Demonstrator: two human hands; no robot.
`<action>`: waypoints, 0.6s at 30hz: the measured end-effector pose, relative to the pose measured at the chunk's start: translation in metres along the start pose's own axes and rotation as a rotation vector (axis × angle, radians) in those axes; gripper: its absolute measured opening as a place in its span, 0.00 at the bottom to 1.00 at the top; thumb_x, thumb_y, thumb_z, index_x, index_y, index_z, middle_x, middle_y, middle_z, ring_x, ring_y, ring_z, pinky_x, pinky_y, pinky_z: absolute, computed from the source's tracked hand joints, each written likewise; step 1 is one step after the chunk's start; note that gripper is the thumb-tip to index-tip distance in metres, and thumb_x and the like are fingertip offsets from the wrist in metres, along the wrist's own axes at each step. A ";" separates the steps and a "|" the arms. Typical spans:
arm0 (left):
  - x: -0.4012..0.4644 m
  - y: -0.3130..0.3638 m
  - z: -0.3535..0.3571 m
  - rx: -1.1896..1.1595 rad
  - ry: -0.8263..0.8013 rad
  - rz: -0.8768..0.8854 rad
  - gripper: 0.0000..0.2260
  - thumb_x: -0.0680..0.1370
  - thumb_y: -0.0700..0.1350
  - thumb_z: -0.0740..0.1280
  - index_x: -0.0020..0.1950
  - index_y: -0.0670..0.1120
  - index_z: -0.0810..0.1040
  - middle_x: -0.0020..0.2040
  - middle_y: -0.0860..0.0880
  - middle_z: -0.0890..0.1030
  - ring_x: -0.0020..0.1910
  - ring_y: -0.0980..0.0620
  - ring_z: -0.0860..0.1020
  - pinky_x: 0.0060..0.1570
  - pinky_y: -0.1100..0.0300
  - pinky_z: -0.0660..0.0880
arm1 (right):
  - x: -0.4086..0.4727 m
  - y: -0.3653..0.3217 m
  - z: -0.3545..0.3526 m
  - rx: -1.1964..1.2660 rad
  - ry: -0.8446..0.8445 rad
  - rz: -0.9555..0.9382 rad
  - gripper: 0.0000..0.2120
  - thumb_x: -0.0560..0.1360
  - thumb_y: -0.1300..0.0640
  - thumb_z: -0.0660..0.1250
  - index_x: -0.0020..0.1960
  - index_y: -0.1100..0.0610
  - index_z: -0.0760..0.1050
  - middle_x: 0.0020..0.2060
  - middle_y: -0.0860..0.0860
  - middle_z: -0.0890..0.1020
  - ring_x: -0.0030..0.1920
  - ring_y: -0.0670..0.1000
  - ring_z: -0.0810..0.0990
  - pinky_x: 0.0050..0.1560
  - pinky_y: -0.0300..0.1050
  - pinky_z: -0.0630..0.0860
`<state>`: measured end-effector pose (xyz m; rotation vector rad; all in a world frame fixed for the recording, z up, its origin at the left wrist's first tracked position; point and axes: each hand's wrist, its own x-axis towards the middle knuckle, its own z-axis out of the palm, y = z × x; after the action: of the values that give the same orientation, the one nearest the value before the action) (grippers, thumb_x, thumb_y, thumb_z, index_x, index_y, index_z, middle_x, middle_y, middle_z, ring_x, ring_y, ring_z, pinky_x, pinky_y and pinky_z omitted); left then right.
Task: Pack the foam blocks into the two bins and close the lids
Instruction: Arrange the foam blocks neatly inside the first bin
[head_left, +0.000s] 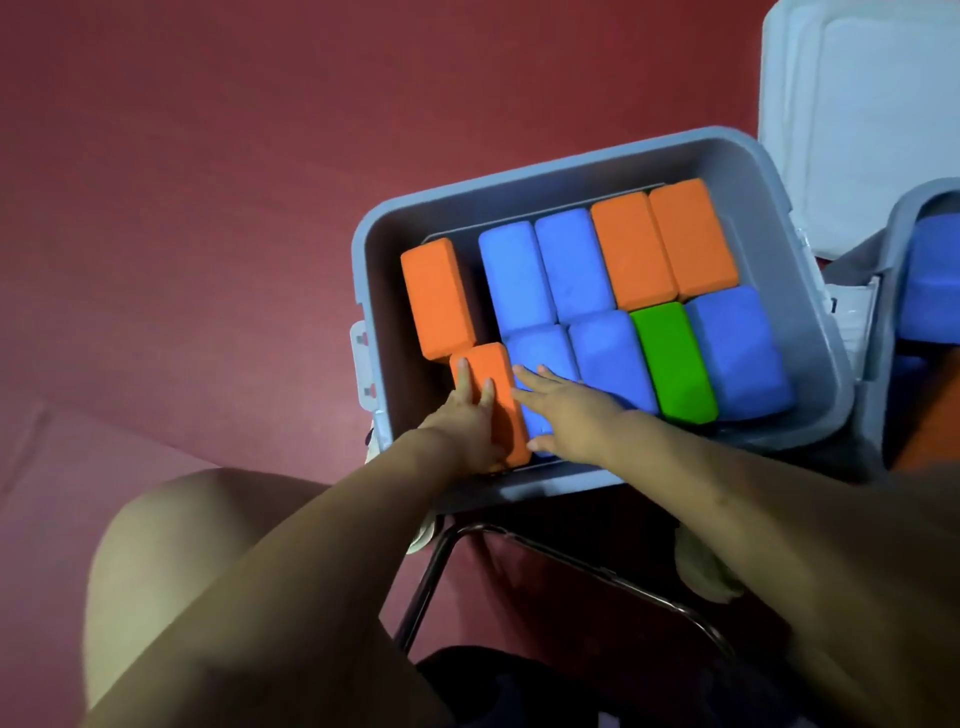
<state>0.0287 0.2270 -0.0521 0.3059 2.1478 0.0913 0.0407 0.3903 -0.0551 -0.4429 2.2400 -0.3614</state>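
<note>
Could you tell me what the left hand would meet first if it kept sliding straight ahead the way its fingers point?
Probably the far orange block: the left hand lies flat on the near orange block, fingers pointing that way. Depth is unclear.

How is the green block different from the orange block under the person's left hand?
The green block is the only one of its colour in the grey bin; the orange block is one of four orange ones there. The green block sits untouched between blue blocks, while the left hand lies on the orange block at the row's left end, fingers flat. Both look like the same rounded brick shape, lying the same way in the near row.
</note>
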 end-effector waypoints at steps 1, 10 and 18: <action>0.000 0.003 -0.010 0.024 0.030 -0.009 0.33 0.77 0.53 0.65 0.77 0.43 0.56 0.77 0.35 0.43 0.70 0.39 0.67 0.63 0.53 0.70 | 0.002 0.001 -0.003 0.022 -0.021 -0.006 0.36 0.76 0.50 0.66 0.78 0.54 0.51 0.77 0.50 0.44 0.77 0.53 0.45 0.75 0.48 0.53; 0.046 -0.032 -0.077 -0.814 0.359 -0.503 0.23 0.76 0.51 0.66 0.64 0.37 0.71 0.58 0.41 0.77 0.55 0.43 0.77 0.52 0.56 0.73 | -0.021 0.028 -0.007 0.128 0.277 0.497 0.35 0.76 0.45 0.63 0.77 0.43 0.47 0.76 0.55 0.38 0.76 0.61 0.49 0.71 0.62 0.59; 0.074 -0.025 -0.061 -1.033 0.373 -0.545 0.43 0.67 0.57 0.76 0.71 0.37 0.60 0.68 0.41 0.71 0.64 0.40 0.73 0.61 0.48 0.73 | -0.022 0.035 0.009 0.133 0.318 0.468 0.41 0.74 0.44 0.66 0.77 0.41 0.43 0.75 0.57 0.35 0.70 0.65 0.59 0.66 0.50 0.65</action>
<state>-0.0656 0.2249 -0.0824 -0.9414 2.1552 0.9486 0.0546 0.4305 -0.0600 0.2279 2.5154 -0.3453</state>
